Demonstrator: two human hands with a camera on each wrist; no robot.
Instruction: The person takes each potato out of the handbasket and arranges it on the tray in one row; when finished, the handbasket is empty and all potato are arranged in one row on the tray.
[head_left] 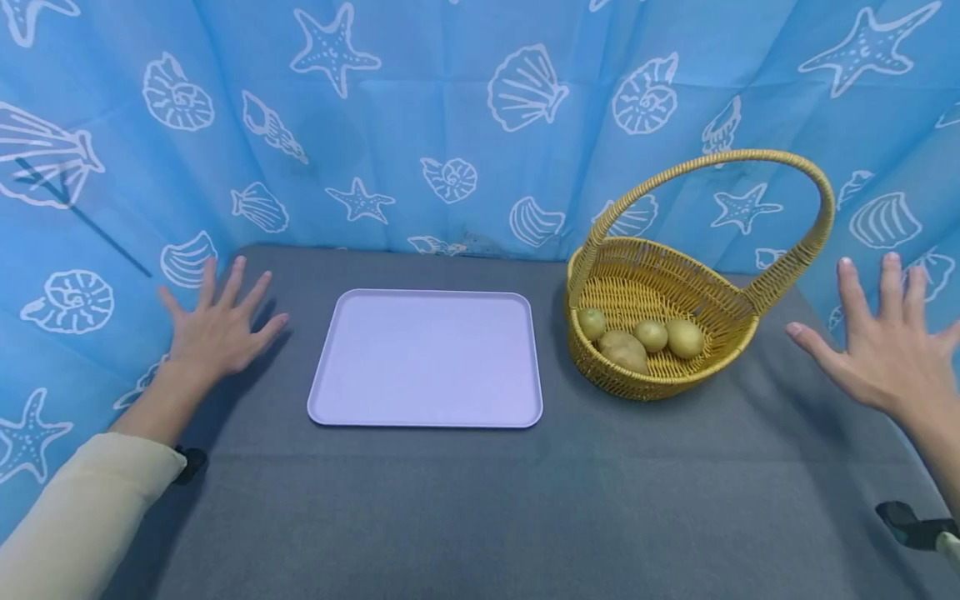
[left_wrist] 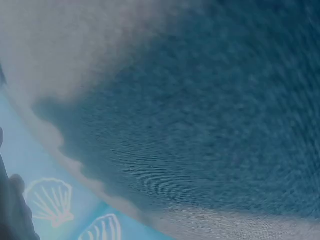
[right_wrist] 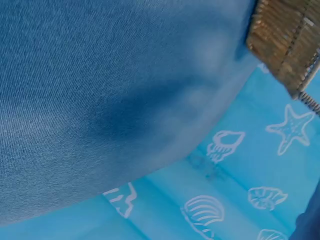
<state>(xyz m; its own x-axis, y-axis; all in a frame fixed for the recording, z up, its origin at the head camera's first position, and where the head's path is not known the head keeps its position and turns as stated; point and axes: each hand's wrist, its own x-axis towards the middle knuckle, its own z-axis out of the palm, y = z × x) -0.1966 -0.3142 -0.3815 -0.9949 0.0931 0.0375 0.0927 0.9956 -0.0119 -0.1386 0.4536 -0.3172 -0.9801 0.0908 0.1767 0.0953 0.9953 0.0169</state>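
Observation:
In the head view my left hand is spread with straight fingers, holding nothing, left of a pale lilac tray. On the far right my right hand is also spread and empty, beside a yellow wicker basket with a tall arched handle. Several round greenish-yellow fruits, one of them a small ball, and a browner potato-like item lie in the basket. The left wrist view shows part of the left hand at its edge. The basket appears in the right wrist view's upper corner.
A grey cloth covers the table. Behind it and along both sides hangs a blue curtain with white shells and starfish. The basket's handle rises in front of the curtain.

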